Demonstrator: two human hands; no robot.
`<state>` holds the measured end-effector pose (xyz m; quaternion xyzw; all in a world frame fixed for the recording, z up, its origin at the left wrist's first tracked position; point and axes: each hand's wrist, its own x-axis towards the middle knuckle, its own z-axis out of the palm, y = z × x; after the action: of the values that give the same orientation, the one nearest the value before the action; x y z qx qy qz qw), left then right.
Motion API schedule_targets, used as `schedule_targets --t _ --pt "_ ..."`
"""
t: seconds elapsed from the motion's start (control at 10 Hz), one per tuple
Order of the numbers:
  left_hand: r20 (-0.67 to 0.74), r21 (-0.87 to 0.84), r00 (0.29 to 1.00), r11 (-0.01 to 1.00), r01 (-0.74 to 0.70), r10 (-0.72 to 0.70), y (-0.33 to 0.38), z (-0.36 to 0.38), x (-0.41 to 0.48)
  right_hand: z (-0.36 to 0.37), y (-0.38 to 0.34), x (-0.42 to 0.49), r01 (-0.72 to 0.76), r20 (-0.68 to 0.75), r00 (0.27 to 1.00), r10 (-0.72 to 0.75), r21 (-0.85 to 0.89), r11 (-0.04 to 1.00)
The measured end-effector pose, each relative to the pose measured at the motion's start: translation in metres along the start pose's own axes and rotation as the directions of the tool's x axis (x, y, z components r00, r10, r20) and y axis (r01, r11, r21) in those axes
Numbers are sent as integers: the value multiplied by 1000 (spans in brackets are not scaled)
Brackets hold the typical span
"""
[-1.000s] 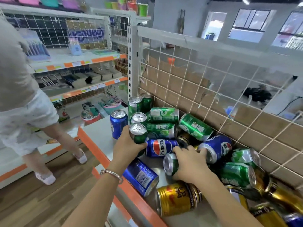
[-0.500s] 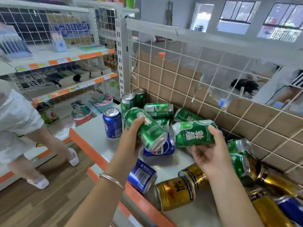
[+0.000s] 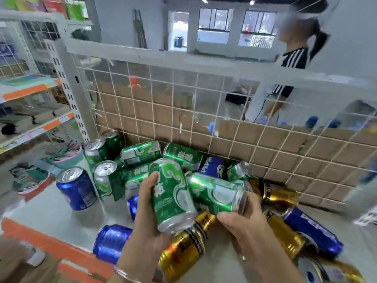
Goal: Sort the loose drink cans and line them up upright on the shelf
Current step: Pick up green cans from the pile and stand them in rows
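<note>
— In the left hand (image 3: 146,217)?
— Green can (image 3: 173,195), glossy, pale swirls, silver rim. Near upright, leaning a little. Thumb on the left side, fingers curled round behind.
— And in the right hand (image 3: 244,223)?
— Second can (image 3: 214,193), same green, on its side, silver end to the right. Thumb underneath, fingers wrapped over that end. Both up above the loose cans (image 3: 140,154), side by side, seemingly touching.
— Below?
— Grey shelf (image 3: 51,213) with an orange lip (image 3: 51,248). Green, blue and gold lying every way, with a gold can (image 3: 183,248) right under the hands. Standing at the left: blue can (image 3: 76,187), three green uprights (image 3: 106,179) by the post (image 3: 69,94).
— Behind?
— White mesh (image 3: 204,111), cardboard (image 3: 265,144) against it. Beyond, a grey room, windows (image 3: 214,23), a person (image 3: 293,58) in a striped top.
</note>
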<state>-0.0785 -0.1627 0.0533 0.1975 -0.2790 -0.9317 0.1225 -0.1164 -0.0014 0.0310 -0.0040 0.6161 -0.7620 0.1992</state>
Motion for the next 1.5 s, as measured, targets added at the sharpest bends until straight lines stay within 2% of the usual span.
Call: schedule_targets --t 0.1,0.2,0.3,0.4,0.5,0.7,0.8,0.9,1.0,1.1,1.2,1.3,1.4,1.5 --pt "206 40 974 995 87 -94 -24 2 -6 -30 -11 -34 47 -60 997 -56 -146 988" --pt "263 191 953 977 100 -149 -49 20 -25 -66 -19 -69 55 -122 988 -100 -328 943" --pt "414 208 866 955 212 -282 -80 38 -57 -103 -23 -112 11 -143 986 -86 -459 888" --pt "459 261 809 926 274 -369 -113 47 -91 -136 -13 -158 -43 -183 981 -56 -495 868" --pt "534 299 706 885 357 -465 -149 51 -133 -169 1 -203 -88 -228 971 -75 -629 773" --pt "509 440 586 776 451 -630 -224 67 -222 -224 35 -293 -115 -289 956 -50 -526 843" --pt "454 518 518 687 509 -725 -260 82 -258 -258 46 -337 -68 -441 897 -33 -212 975" --pt "461 491 446 639 592 -767 -304 93 -283 -288 60 -389 121 -511 858 45 287 950" --pt "346 634 416 536 557 -841 -349 103 -306 -313 72 -429 374 -595 803 -14 486 790" --pt "299 768 333 432 472 -894 -385 122 -334 -328 78 -459 444 -643 764 -40 480 757" --pt "321 817 215 384 429 -922 -418 134 -358 -354 81 -481 475 -691 722 -19 476 741" --pt "289 831 182 340 439 -940 -461 144 -365 -389 78 -497 441 -750 661 36 426 790" --pt "225 876 128 258 407 -966 -510 165 -366 -429 66 -503 425 -782 623 29 369 827" --pt "240 868 96 258 424 -966 -554 194 -364 -478 52 -498 430 -822 569 15 314 847"
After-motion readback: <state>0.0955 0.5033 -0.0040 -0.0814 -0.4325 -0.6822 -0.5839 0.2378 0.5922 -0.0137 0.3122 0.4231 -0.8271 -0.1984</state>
